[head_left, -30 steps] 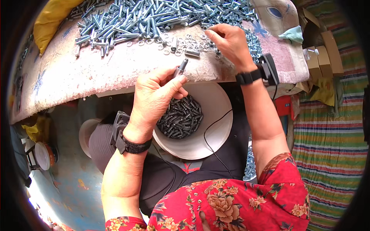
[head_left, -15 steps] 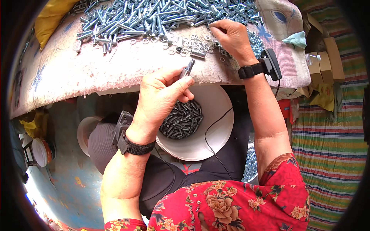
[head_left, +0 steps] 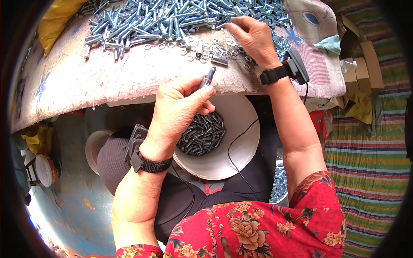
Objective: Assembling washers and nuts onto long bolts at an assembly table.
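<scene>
Steel, silvery: I see a big heap of bolts spread across the far part of the cloth-covered bench, w/ loose washers scattered along its near edge.
L hand: my left hand is closed around one bolt, thumb and fingers pinched on its shank; threaded tip sticks up and to the right, just above the bench edge.
R hand: my right hand is palm-down on the bench among the washers, fingers bent onto the pile; can't tell if anything is pinched under them.
Bowl: white bowl sits in the lap, directly below the L hand; holds a clump of dark assembled bolts on its left side, rest of the bowl bare.
Wrists: black strap on the L wrist; black band w/ a small black device on the R wrist, thin cable running down from it over the bowl rim.
Lower right: second container of silvery bolts shows beside the R forearm, partly hidden.
Far right: striped mat on the floor, cardboard boxes near the bench corner.
</scene>
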`<act>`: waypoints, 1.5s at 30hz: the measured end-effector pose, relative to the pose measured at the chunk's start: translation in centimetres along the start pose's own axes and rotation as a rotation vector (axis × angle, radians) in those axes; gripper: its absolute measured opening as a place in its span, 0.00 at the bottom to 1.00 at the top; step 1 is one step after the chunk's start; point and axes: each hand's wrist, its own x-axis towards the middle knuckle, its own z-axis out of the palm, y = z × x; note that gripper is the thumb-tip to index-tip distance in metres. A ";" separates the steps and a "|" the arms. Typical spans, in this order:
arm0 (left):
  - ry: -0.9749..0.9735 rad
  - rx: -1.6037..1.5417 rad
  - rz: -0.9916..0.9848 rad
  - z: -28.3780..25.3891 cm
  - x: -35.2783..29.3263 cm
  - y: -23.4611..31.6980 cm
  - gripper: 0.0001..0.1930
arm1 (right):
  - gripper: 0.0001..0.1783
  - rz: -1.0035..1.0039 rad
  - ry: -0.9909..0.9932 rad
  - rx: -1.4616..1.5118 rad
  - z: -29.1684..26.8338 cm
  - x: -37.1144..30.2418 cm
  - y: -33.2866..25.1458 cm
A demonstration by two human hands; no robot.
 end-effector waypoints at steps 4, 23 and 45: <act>0.008 -0.017 -0.012 0.0 0.0 0.1 0.14 | 0.10 -0.028 -0.119 -0.166 -1.8 -0.6 0.6; -0.035 -0.016 -0.039 0.0 -0.1 -0.1 0.14 | 0.09 -0.349 -0.269 -0.646 -1.6 -1.2 0.8; -0.074 -0.090 -0.034 -0.1 0.1 -0.3 0.13 | 0.07 -0.397 -0.086 -0.639 -0.7 -1.4 -1.2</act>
